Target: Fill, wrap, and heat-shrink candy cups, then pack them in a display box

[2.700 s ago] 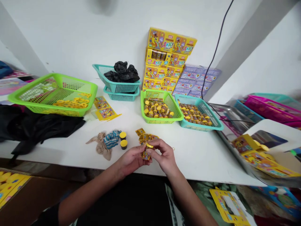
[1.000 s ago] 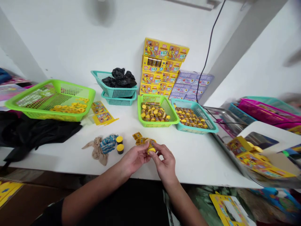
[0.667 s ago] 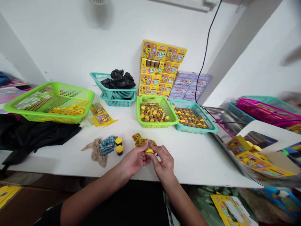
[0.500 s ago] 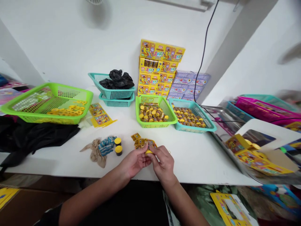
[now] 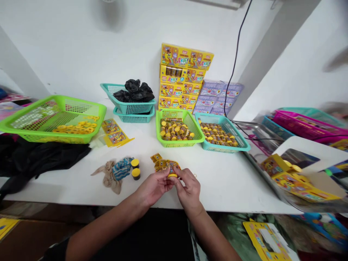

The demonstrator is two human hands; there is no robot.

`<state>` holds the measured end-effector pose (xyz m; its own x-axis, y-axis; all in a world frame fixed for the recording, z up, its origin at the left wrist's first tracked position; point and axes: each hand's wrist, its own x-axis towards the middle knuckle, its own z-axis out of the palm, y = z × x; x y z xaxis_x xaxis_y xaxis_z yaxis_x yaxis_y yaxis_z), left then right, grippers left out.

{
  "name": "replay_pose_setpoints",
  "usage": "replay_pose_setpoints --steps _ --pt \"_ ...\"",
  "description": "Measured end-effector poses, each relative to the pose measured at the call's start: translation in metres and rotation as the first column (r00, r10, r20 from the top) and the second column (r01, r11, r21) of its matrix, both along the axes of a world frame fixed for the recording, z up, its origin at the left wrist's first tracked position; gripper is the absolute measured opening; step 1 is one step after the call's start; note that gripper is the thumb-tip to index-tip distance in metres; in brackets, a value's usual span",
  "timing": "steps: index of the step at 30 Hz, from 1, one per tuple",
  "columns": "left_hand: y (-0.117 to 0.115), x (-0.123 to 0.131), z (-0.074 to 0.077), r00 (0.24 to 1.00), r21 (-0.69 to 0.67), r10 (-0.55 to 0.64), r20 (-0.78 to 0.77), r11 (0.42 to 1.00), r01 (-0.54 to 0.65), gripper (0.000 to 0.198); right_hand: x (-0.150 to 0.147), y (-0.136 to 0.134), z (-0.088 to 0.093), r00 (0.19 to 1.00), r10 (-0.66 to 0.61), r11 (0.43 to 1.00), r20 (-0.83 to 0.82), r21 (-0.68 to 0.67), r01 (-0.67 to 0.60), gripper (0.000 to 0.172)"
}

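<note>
Between the fingers of both hands is a small jar with a yellow lid (image 5: 172,174) and a printed label around its side. My left hand (image 5: 159,185) grips it from the left, fingers curled beneath. My right hand (image 5: 188,185) pinches it from the right with thumb and fingers. Just behind the hands lies a pile of yellow printed labels (image 5: 160,163) on the white table (image 5: 223,181). Left of my hands stand two dark jars with yellow lids (image 5: 136,173), bearing no visible label. Beside them lies a crumpled beige and blue-striped cloth (image 5: 114,174).
A green basket (image 5: 181,143) and a teal basket (image 5: 225,146) hold many labelled jars. Yellow boxes (image 5: 186,58) and purple boxes (image 5: 212,88) are stacked behind. Another green basket (image 5: 67,94) contains yellow rings. At right, a metal tray (image 5: 269,183) carries an opened yellow box (image 5: 296,185).
The jar has been tilted or turned slightly, so more of its printed label shows between the fingers. Both hands stay in nearly the same place; the view has shifted a little.
</note>
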<state>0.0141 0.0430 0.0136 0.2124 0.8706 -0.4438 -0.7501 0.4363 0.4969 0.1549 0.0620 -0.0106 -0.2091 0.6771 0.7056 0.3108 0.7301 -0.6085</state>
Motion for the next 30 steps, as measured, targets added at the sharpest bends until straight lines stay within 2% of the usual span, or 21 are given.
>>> replay_pose_setpoints --steps 4,10,13,16,19,21,24,27,28,30 --pt "-0.002 0.002 -0.003 1.0 0.004 -0.01 0.004 1.0 0.01 0.013 0.001 0.002 -0.003 1.0 -0.009 1.0 -0.021 0.023 0.009 0.024" --pt "0.002 -0.002 -0.004 1.0 0.027 0.007 -0.03 1.0 -0.006 0.011 0.002 0.004 0.002 1.0 0.018 0.999 0.012 -0.036 -0.018 0.022" --pt "0.004 -0.007 -0.008 0.994 0.1 0.036 -0.104 0.995 -0.026 0.02 0.003 0.009 0.011 0.994 0.084 0.991 0.068 -0.112 -0.076 0.036" --pt "0.005 -0.011 -0.017 0.988 0.164 0.003 -0.154 0.986 0.023 0.026 0.004 0.016 0.02 0.97 0.2 0.961 0.14 -0.222 -0.166 0.047" --pt "0.01 -0.015 -0.027 0.981 0.188 -0.049 -0.187 0.978 0.084 0.03 0.002 0.025 0.026 0.931 0.301 0.918 0.205 -0.327 -0.224 0.044" --pt "0.014 -0.017 -0.032 0.979 0.204 -0.056 -0.196 0.974 0.096 0.036 0.0 0.037 0.03 0.921 0.319 0.905 0.226 -0.362 -0.224 0.038" --pt "0.02 -0.019 -0.038 0.977 0.221 -0.059 -0.204 0.97 0.105 0.049 -0.005 0.077 0.038 0.939 0.229 0.932 0.257 -0.335 -0.136 0.027" --pt "0.022 -0.018 -0.045 0.975 0.199 -0.098 -0.199 0.97 0.138 0.052 -0.016 0.143 0.051 0.935 0.0 0.959 0.354 -0.266 0.101 0.033" --pt "0.022 -0.017 -0.048 0.973 0.193 -0.122 -0.194 0.968 0.16 0.051 -0.022 0.169 0.057 0.901 -0.081 0.951 0.426 -0.239 0.198 0.035" --pt "0.024 -0.015 -0.057 0.969 0.192 -0.167 -0.181 0.961 0.201 0.051 -0.038 0.22 0.068 0.78 -0.203 0.918 0.592 -0.162 0.361 0.034"
